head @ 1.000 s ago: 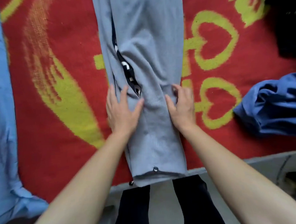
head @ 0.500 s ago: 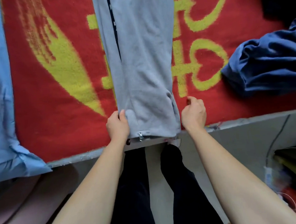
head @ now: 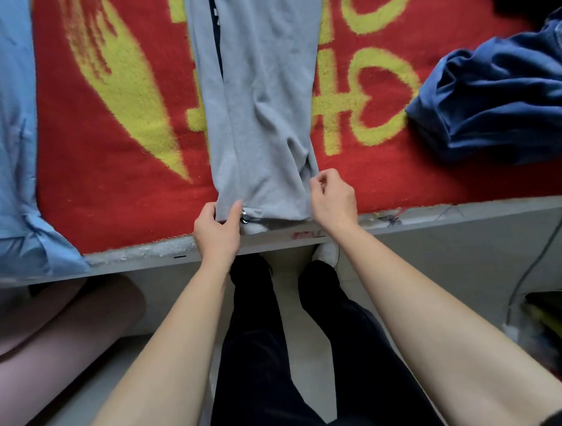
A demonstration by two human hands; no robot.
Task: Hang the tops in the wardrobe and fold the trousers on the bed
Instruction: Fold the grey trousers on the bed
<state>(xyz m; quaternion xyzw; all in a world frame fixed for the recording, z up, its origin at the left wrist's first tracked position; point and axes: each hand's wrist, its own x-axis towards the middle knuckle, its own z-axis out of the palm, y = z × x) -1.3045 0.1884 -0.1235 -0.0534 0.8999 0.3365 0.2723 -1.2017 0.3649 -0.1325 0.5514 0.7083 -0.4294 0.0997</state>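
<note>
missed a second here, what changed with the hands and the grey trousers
Both hands slid from pressing flat on the grey trousers down to their hem. The left hand now pinches its left corner, the right hand its right edge. The trousers stayed flat on the red blanket.

A bedroom in a home: a bed (head: pixel 436 216) with a grey edge carries a red blanket (head: pixel 109 195) patterned in yellow. Grey trousers (head: pixel 261 116), a light blue garment (head: pixel 2 129) and crumpled dark blue clothing (head: pixel 502 103) lie on it, above a pale floor (head: pixel 438 263).
</note>
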